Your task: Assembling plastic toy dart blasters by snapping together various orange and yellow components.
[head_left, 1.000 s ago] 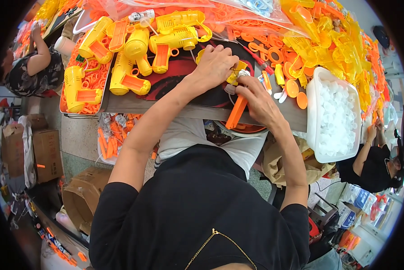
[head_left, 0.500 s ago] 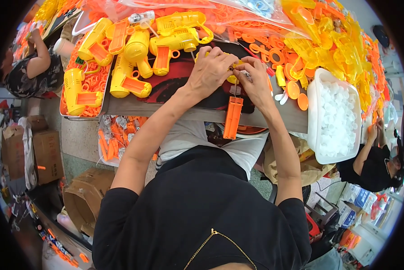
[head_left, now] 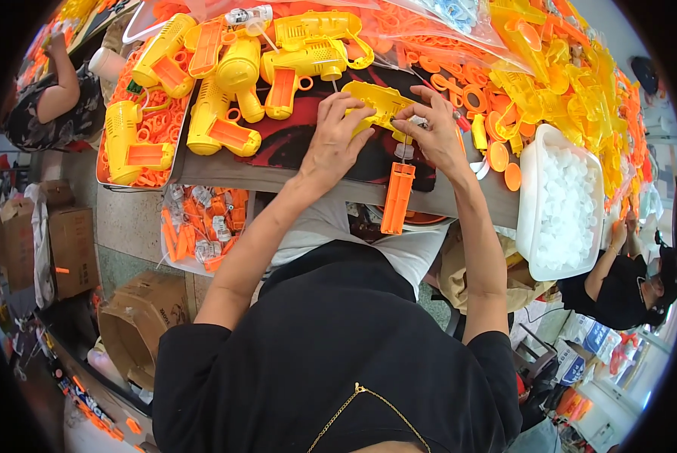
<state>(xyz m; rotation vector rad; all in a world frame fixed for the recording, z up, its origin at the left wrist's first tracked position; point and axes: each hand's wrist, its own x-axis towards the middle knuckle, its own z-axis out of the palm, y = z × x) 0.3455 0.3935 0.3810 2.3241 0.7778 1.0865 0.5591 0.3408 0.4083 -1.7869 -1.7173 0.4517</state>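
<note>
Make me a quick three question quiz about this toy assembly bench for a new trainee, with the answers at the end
1. True or false: both hands rest on the yellow toy shell.
2. The orange handle piece lies: A) under the right hand, B) inside the white tub, C) on the floor.
3. What colour are the assembled toy guns beyond the left hand?

Key: 1 true; 2 A; 3 yellow with orange parts.
</note>
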